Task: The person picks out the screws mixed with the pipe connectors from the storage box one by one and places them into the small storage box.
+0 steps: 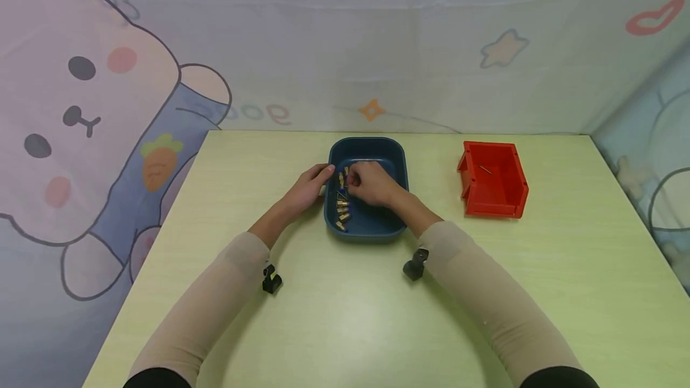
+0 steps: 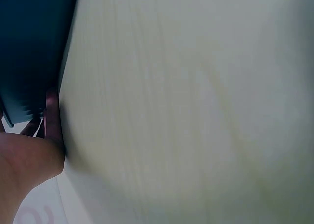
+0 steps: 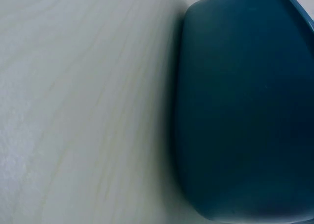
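A dark blue tray [image 1: 393,154] sits at the table's middle, with several small brass parts [image 1: 342,211] in a row along its left inner side. My left hand [image 1: 311,187] holds the tray's left rim, thumb at the top edge and fingers against the outer wall. The left wrist view shows one finger [image 2: 51,117] lying along the tray [image 2: 29,47]. My right hand [image 1: 373,184] reaches into the tray, and its curled fingertips pinch at a brass part at the top of the row. In the right wrist view only the tray [image 3: 245,111] and the table show.
A red open-front bin [image 1: 493,193] stands on the pale green table [image 1: 345,316] to the right of the tray, with one thin small piece [image 1: 486,169] inside. Printed fabric walls enclose the back and both sides.
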Demonstrator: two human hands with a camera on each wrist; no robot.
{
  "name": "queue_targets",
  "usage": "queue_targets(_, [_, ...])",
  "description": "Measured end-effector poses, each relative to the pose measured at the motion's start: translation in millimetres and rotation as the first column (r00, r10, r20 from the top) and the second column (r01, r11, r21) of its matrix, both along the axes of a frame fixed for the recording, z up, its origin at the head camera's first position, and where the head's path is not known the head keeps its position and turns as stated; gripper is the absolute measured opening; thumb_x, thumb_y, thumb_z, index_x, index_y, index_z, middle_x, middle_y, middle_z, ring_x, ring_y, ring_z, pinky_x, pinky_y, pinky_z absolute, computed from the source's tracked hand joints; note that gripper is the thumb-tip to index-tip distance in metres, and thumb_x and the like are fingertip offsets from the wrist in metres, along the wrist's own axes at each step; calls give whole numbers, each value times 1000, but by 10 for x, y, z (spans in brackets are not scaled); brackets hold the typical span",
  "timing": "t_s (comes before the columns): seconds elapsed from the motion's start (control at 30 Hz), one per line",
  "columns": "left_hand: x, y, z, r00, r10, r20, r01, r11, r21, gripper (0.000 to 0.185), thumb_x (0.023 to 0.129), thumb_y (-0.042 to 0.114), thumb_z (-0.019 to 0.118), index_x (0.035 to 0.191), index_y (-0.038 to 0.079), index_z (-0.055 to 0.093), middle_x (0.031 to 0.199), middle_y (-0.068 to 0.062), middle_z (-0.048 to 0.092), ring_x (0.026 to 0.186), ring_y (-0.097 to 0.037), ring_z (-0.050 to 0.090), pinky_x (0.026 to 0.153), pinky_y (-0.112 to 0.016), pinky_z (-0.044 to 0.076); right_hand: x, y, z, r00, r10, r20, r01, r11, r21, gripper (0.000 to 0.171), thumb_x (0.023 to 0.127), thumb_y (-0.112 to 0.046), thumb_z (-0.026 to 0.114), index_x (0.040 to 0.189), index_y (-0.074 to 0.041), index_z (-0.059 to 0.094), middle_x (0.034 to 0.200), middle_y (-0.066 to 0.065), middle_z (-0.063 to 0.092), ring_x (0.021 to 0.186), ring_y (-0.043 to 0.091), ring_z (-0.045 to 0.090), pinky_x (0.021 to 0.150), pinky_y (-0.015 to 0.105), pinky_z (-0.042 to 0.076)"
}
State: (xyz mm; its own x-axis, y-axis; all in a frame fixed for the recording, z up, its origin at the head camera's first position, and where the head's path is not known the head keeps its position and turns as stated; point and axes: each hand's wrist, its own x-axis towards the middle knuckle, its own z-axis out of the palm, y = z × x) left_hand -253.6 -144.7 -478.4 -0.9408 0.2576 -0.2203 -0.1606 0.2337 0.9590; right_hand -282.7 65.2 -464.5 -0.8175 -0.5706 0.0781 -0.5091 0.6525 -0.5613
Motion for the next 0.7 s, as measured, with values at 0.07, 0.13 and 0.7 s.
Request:
queue_targets(0.07, [-5, 3, 5, 1000, 0, 1, 0, 1000, -1, 66, 113, 51, 44, 161, 6, 38, 165, -15, 41, 153, -31, 38, 119, -53, 42, 3, 2, 9, 1000, 2, 3, -2, 1000, -4, 3, 93, -8, 73, 93, -5, 72, 87, 5, 69, 80, 20, 63, 78, 35, 55])
queue_targets(0.13, [-7, 5, 8, 1000, 0, 2, 0, 1000, 2, 66, 113, 51, 44, 161, 6, 39, 165, -15, 41, 153, -31, 38, 118, -53, 43, 8, 4, 16, 1000, 4, 1, -4, 1000, -6, 3, 93, -7, 73, 93, -5, 71, 86, 5, 69, 80, 20, 63, 78, 35, 55])
queue_targets(0.7, [22, -11, -5, 1000, 5, -1, -5, 1000, 10, 66, 113, 50, 45, 161, 6, 39, 165, -16, 40, 154, -31, 37, 119, -53, 41, 19, -16, -25, 1000, -1, -4, 1, 1000, -8, 4, 92, -7, 74, 94, -6, 71, 89, 5, 70, 83, 20, 64, 80, 36, 56])
